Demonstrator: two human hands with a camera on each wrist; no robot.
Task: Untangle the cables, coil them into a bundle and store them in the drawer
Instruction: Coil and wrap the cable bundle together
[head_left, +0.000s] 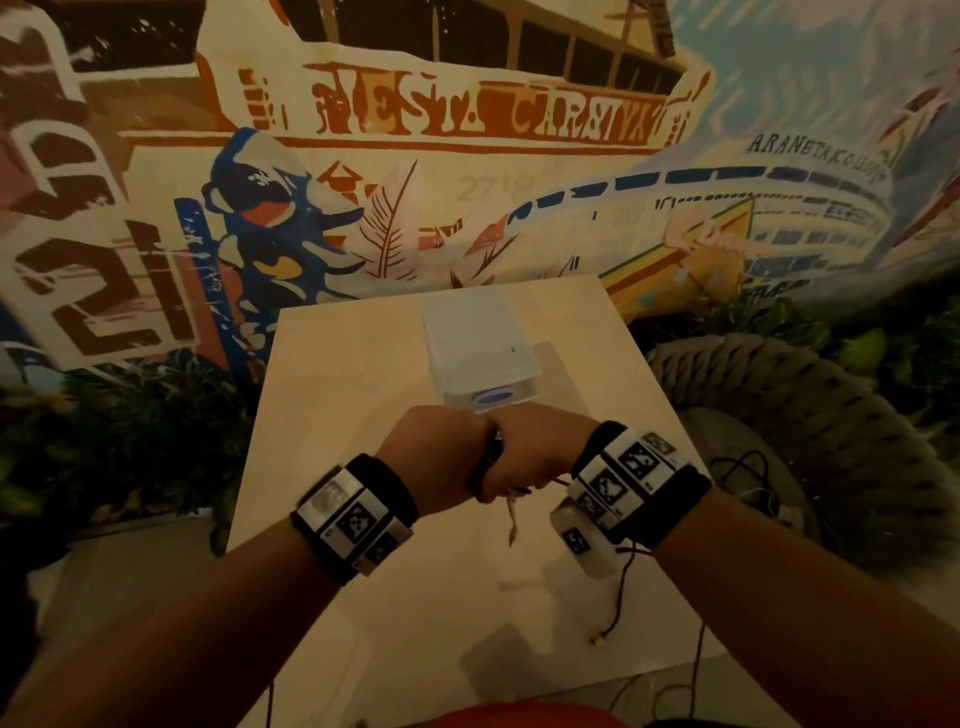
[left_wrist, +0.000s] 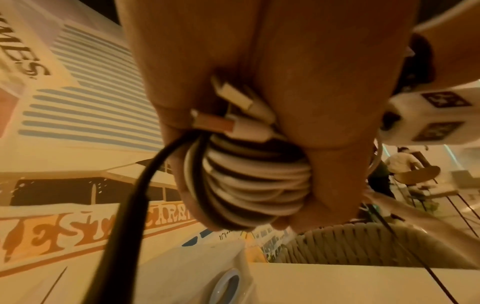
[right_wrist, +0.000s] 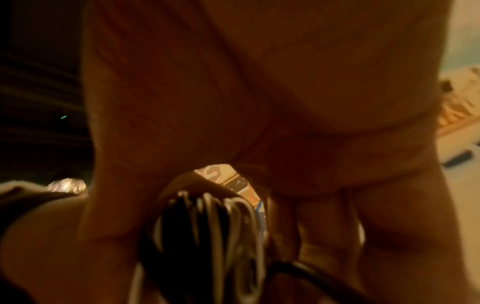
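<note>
Both hands meet above the middle of the pale table (head_left: 363, 415). Between them is a coil of white and black cables (left_wrist: 246, 185), seen as a dark sliver (head_left: 493, 452) in the head view. My left hand (head_left: 436, 457) grips the coil from the left, my right hand (head_left: 540, 452) from the right, fingers curled round the loops (right_wrist: 207, 236). Two white plug ends (left_wrist: 233, 98) stick out at the top of the coil. A black cable (left_wrist: 124, 226) runs off it down and left. A loose end (head_left: 511, 519) dangles below the hands. The white drawer box (head_left: 478, 332) stands just beyond, blue oval handle (head_left: 496, 397) facing me.
A woven rope chair (head_left: 805, 415) stands right of the table, with thin dark cables (head_left: 743, 478) on its seat. Plants (head_left: 130, 441) fill the floor at left, and a painted mural wall (head_left: 467, 156) stands behind. A thin black cord (head_left: 621, 587) hangs from my right wrist.
</note>
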